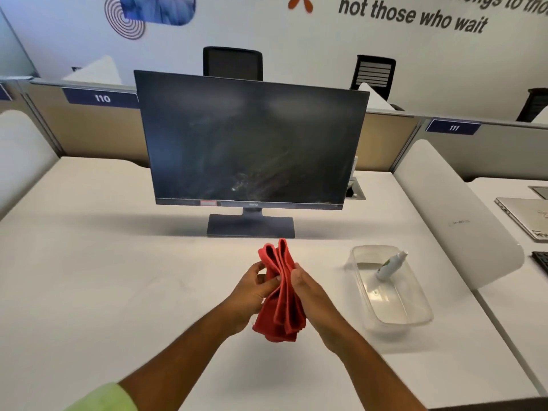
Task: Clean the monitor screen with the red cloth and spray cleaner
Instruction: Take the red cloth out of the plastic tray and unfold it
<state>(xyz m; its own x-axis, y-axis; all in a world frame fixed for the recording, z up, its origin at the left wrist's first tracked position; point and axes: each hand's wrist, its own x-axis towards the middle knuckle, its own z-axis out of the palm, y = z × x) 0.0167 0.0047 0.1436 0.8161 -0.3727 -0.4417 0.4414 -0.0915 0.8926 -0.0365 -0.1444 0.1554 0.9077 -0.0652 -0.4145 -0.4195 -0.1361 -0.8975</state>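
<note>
A dark monitor [252,143] stands switched off on the white desk [103,277], with smears low on its screen right of centre. In front of its base I hold a folded red cloth [281,295] above the desk between both hands. My left hand [255,287] grips the cloth's left side with curled fingers. My right hand [310,292] holds its right side with the thumb on the fabric. A small white spray bottle [390,265] leans inside a clear plastic tub [415,315] to the right of my hands.
A white curved divider [450,215] bounds the desk on the right; beyond it lie a closed laptop [525,215] and a keyboard corner [541,259]. Partition panels numbered 110 and 111 run behind the monitor, with black office chairs [232,63] past them.
</note>
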